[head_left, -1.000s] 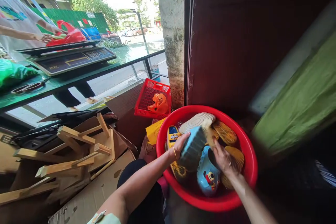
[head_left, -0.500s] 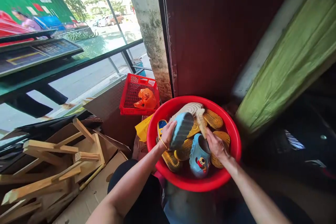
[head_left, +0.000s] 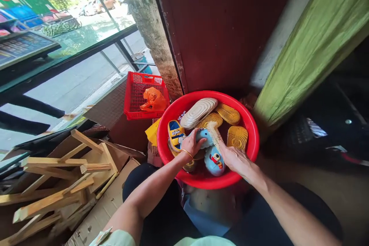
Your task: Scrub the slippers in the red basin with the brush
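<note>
A light-blue slipper (head_left: 205,140) is gripped in my left hand (head_left: 192,144), over the middle of a red basin (head_left: 253,132). My right hand (head_left: 233,158) is closed round a pale scrubbing brush (head_left: 215,132), whose bristles are at the slipper's right side. Just below them lies another blue slipper (head_left: 215,163) with a cartoon dog on it. Around these in the basin are a cream-soled slipper (head_left: 199,113), a yellow-and-blue slipper (head_left: 175,132) and several with yellow soles, such as one slipper (head_left: 228,113) at the back right.
Behind the basin on the left stands a red crate (head_left: 131,100) holding an orange plastic bag (head_left: 154,100). Upturned wooden stools (head_left: 106,161) lie on cardboard at the left. A dark red panel (head_left: 219,30) rises behind, and a green cloth (head_left: 305,57) hangs at the right.
My left hand has turned the blue slipper from sole-out to show its upper side. The brush has come down against it. The view has shifted, and the person outside has partly left it.
</note>
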`<state>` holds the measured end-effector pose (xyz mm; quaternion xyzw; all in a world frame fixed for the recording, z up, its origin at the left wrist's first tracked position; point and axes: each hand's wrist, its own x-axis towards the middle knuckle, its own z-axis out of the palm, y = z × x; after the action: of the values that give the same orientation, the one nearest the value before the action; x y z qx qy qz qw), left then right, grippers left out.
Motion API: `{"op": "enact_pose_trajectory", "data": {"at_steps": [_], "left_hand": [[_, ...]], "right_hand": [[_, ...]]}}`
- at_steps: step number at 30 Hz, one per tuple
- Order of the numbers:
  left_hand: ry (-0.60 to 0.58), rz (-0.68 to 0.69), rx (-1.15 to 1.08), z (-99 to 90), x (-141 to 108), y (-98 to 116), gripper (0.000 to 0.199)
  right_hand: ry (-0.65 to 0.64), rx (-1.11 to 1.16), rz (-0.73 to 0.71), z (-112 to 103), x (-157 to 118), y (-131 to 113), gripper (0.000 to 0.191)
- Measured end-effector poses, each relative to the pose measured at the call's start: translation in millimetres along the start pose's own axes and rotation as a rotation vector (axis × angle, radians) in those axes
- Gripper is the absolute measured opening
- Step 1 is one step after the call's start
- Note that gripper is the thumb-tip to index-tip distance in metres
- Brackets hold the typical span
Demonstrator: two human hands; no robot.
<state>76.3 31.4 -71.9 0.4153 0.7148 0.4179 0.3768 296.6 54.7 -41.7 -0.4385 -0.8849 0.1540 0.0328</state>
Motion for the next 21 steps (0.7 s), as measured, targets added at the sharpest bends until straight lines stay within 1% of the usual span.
{"op": "enact_pose_trajectory", "data": {"at_steps": [2, 4, 7, 9, 11, 13, 17, 19, 21], "left_hand": [[0.003, 0.01, 0.034, 1.3, 1.9, -2.3, 0.059], [-0.027, 0.034, 0.096, 2.9, 1.8, -4.1, 0.058], [-0.125, 0.093, 0.166, 4.5, -1.8, -4.1, 0.054], [-0.166, 0.13, 0.214, 3.5, -5.8, -1.6, 0.052], [-0.164, 0.153, 0.244, 0.4, -10.9, 2.4, 0.052], [-0.156, 0.176, 0.236, -4.5, -16.3, 7.2, 0.053], [-0.195, 0.211, 0.222, -13.1, -23.8, 15.1, 0.055], [-0.228, 0.212, 0.223, -14.9, -24.9, 17.2, 0.056], [-0.263, 0.216, 0.195, -15.7, -25.5, 17.4, 0.06]], "right_hand": [[-0.103, -0.078, 0.034, -7.2, -9.3, -7.1, 0.056], [-0.153, -0.103, 0.063, -11.6, -10.1, -14.1, 0.052], [-0.167, -0.048, 0.118, -10.2, 8.0, -13.6, 0.046], [-0.157, -0.001, 0.151, -6.5, 27.0, -4.1, 0.044], [-0.137, 0.027, 0.186, -3.0, 44.0, 9.2, 0.042], [-0.104, 0.023, 0.234, 0.4, 54.5, 21.8, 0.042], [-0.024, -0.018, 0.261, 14.0, 56.5, 35.7, 0.043], [-0.015, -0.019, 0.26, 21.4, 53.7, 39.3, 0.045], [-0.022, 0.019, 0.264, 23.3, 51.7, 43.9, 0.044]]}}
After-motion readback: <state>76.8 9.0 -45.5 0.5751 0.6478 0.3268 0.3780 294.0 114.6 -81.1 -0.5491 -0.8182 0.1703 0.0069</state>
